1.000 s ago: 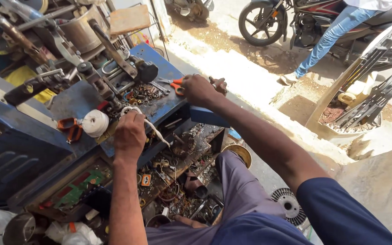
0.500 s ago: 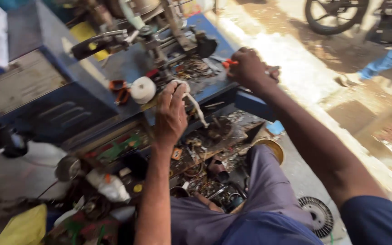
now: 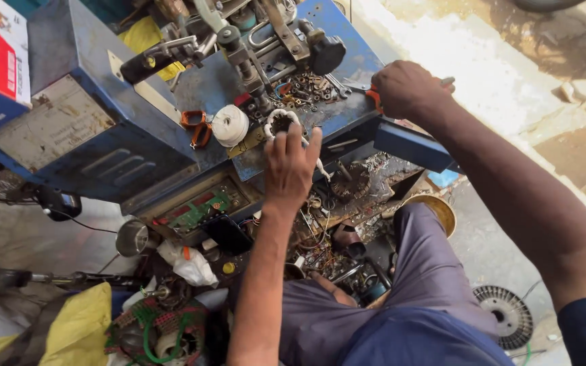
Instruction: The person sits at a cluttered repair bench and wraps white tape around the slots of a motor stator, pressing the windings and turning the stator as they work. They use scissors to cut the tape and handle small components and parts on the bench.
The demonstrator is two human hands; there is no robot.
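Observation:
My left hand (image 3: 289, 163) reaches over the blue machine top (image 3: 205, 88), fingers around a small ring-shaped coil wrapped in white tape (image 3: 281, 122). My right hand (image 3: 405, 88) is closed on an orange-handled tool (image 3: 376, 98) at the right edge of the machine top, near a heap of small nuts and screws (image 3: 306, 85). A white spool of thread (image 3: 230, 125) and orange-handled scissors (image 3: 197, 129) lie just left of my left hand.
A black lever handle (image 3: 145, 66) and metal linkage stand on the machine. Below is an open tray of wire and parts (image 3: 347, 196), a green circuit board (image 3: 198, 207), a brass bowl (image 3: 435, 210), a fan rotor (image 3: 506, 315) on the floor, and a yellow cloth (image 3: 79, 322).
The view has swung left and closer over the machine. My left hand has lifted toward the white-taped coil; my right hand stays on the orange-handled tool.

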